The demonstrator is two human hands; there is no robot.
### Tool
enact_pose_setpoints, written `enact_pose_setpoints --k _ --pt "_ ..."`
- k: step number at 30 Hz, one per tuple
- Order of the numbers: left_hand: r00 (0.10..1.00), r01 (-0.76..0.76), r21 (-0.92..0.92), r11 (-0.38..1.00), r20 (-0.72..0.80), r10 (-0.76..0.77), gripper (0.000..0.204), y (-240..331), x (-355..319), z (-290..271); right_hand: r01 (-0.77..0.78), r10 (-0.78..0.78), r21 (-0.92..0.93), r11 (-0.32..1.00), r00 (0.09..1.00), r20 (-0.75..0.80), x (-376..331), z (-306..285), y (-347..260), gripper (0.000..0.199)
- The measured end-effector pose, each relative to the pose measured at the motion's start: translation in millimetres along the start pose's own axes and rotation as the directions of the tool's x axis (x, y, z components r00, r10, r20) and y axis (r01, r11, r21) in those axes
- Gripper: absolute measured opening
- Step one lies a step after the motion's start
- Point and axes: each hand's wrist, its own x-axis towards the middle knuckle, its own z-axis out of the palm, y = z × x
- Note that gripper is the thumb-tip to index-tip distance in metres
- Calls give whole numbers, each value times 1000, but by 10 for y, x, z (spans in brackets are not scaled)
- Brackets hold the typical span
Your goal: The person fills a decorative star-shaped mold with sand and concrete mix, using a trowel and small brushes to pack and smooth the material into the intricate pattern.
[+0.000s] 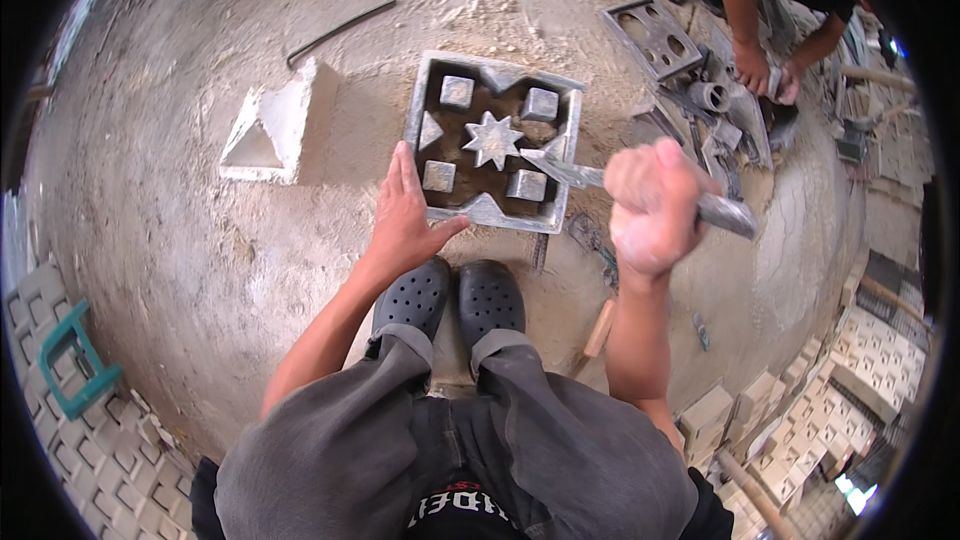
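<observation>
In front of my feet lies a square grey mould (573,140) with raised walls, corner blocks and triangular points along its sides. An eight-pointed star block (492,140) stands at its middle. My left hand (402,212) rests with fingers stretched along the mould's near left corner. My right hand (655,202) is closed around the handle of a pointed trowel (572,173). The trowel's blade reaches over the mould's right wall, with its tip close to the star block. Brownish material covers the floor of the mould between the blocks.
Left of the mould stands a white block with a triangular recess (300,125), and a bent rod (340,32) lies beyond it. At the far right a co-worker's hands (765,75) are among metal parts and a plate with round holes (652,37). Patterned blocks (880,355) are stacked at right.
</observation>
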Motion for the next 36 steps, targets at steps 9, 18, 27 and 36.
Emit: enact_pose_setpoints --k 9,18,27,36 --pt "999 -23 -9 1000 -47 23 130 -27 -14 53 -50 40 33 998 962 269 135 -137 21 45" --pt "997 -44 -12 999 -62 43 130 -33 -11 70 100 -78 -51 994 942 327 -39 -98 -121 34" --pt "999 -31 -6 1000 -44 30 129 -17 -1 61 -45 17 81 996 950 312 116 -131 4 38" --pt "999 -29 -2 1000 -45 29 130 -35 -1 72 -25 -80 273 962 927 366 177 -412 67 43"
